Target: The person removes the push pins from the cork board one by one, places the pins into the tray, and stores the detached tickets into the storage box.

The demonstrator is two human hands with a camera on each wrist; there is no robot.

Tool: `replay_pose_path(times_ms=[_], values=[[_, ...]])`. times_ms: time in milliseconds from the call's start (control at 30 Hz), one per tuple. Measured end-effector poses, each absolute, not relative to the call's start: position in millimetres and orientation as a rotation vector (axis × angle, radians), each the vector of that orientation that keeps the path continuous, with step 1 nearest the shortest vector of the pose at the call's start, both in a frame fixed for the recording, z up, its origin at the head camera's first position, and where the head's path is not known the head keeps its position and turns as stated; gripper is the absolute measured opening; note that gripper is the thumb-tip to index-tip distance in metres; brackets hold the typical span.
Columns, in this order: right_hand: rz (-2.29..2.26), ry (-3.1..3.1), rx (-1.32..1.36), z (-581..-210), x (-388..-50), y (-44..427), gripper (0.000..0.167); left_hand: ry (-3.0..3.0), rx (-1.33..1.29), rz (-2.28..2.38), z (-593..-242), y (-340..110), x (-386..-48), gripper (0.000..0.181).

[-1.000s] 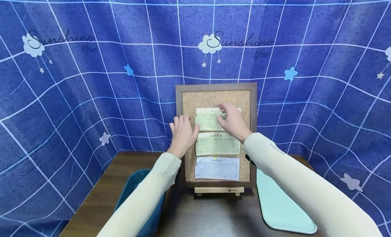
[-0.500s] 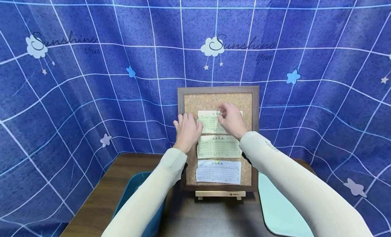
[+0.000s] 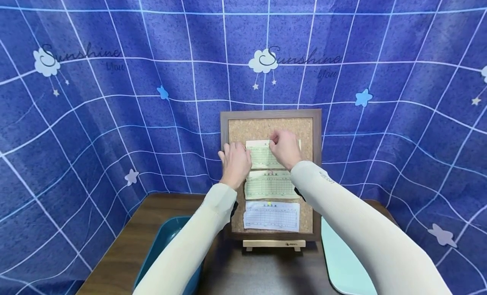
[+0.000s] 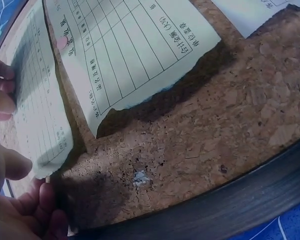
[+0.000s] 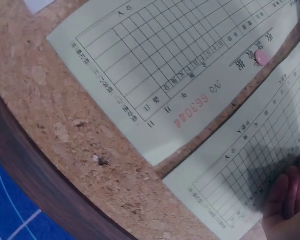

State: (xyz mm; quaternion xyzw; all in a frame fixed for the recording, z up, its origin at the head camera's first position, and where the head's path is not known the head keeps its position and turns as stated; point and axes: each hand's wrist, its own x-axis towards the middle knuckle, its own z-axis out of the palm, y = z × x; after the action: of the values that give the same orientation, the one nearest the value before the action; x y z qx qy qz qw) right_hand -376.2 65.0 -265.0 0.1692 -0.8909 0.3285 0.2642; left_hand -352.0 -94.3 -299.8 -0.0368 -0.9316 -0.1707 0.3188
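Note:
A framed corkboard [image 3: 308, 172] bears three torn-edged receipts. My left hand [image 3: 235, 166] is at the left edge of the top green receipt [image 3: 257, 154]; in the left wrist view its thumb [image 4: 16, 164] and fingers [image 4: 45, 210] meet at that edge. My right hand [image 3: 285, 148] has its thumb and fingertips drawn together at the receipt's upper middle, hiding whatever lies between them. Below hangs a second green receipt [image 3: 268, 185] with a pink pushpin [image 5: 260, 57] at its top. The lowest receipt [image 3: 272, 217] is bluish white, with a yellow pin [image 3: 269, 203].
The board leans on a wooden easel [image 3: 274, 244] on a brown table [image 3: 247, 274]. To the left stands a teal bin [image 3: 167, 229], partly behind my sleeve; a mint tray [image 3: 342, 261] lies at right. A blue patterned curtain [image 3: 190, 83] hangs behind.
My right hand's fingertips have come together at the top receipt's upper edge, after standing a little apart. The left hand stays near the receipt's left edge. The head view has shifted slightly.

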Motion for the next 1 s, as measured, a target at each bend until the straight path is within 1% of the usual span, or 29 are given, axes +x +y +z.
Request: replay_pose_path(times_ms=[233,533,700,1000], values=[[0.874,-2.458,0.444,-263.5,-372.6,61.6,0.006,-2.452,-0.121,-0.437,-300.5,-96.3,-352.2,0.019],[0.684,-2.436,0.488,-263.2,-370.2,61.1,0.003,-2.465,-0.169,-0.444,-300.5,-97.7,-353.0,0.020],[0.661,-2.426,0.480,-259.1,-370.2,58.1,0.006,-2.449,-0.167,-0.455,-298.9,-98.2,-352.5,0.019],[0.653,-2.396,0.454,-264.1,-372.3,59.6,0.002,-2.437,-0.187,-0.566,-294.0,-97.8,-352.3,0.023]])
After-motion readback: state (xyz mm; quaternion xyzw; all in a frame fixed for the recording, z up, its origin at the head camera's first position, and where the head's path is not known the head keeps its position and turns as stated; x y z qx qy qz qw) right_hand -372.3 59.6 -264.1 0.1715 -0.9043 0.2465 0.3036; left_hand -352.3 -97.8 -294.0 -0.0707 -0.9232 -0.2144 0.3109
